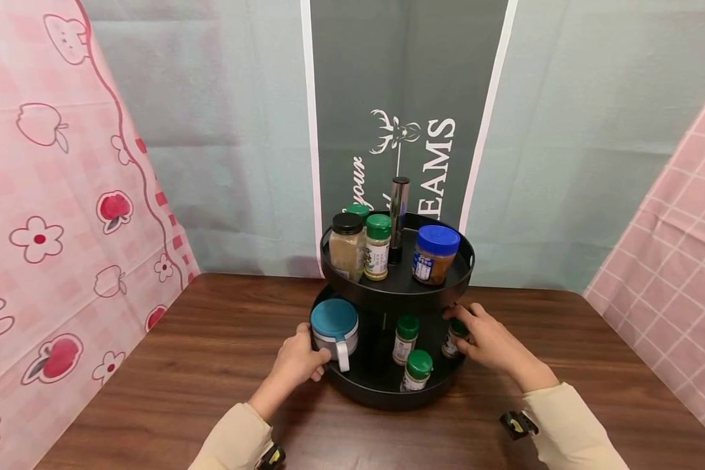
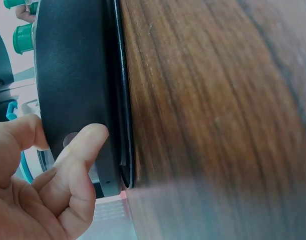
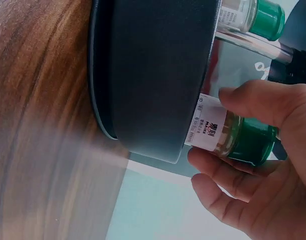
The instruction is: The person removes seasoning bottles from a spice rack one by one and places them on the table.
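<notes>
A black two-tier turntable rack (image 1: 376, 395) stands on the wooden table. My left hand (image 1: 296, 358) grips the rim of its lower tier at the left; in the left wrist view the thumb hooks over the edge and the fingers lie against the outer wall. Right by that hand sits a container with a blue lid (image 1: 334, 318) and white handle. At the right side of the lower tier my right hand (image 1: 493, 341) holds a green-capped spice jar (image 3: 209, 122) between thumb and fingers, its base hidden behind the tier wall. Two more green-capped spice jars (image 1: 405, 341) stand nearby.
On the upper tier are a black-lidded jar (image 1: 346, 251), green-capped spice jars (image 1: 377, 251) and a blue-lidded jar (image 1: 435, 254), around a metal center post (image 1: 398, 209). The upper tier overhangs the lower one. A printed cloth (image 1: 241, 163) hangs behind the table (image 1: 223, 326).
</notes>
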Tool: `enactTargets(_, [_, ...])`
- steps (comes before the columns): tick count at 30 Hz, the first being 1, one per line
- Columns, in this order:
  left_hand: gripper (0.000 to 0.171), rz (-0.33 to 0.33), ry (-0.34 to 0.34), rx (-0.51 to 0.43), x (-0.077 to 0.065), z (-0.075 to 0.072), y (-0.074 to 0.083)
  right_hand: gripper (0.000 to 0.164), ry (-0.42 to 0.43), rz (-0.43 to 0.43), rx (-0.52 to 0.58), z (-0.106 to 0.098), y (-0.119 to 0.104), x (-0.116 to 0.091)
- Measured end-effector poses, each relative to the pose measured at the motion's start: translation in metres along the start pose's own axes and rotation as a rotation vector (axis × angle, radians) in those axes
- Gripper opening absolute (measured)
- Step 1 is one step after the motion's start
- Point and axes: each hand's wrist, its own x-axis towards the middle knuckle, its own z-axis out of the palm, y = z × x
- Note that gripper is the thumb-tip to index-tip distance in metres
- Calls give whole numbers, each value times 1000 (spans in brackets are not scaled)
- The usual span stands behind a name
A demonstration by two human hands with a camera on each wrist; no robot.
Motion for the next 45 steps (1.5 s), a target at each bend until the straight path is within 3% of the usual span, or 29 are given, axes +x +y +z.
enactTargets(9, [61, -15, 6, -16, 0, 4, 1, 38, 36, -16, -13, 2, 1, -2])
enactTargets(19, [51, -24, 31, 26, 2, 7, 2, 39, 35, -18, -13, 0, 1, -2])
enactTargets(37, [52, -63, 35, -2, 2, 7, 1, 42, 11, -2, -19, 0, -1, 1])
enactTargets(45, [49, -75, 48, 28, 4, 9, 0, 43, 21, -58, -37, -5, 1, 4])
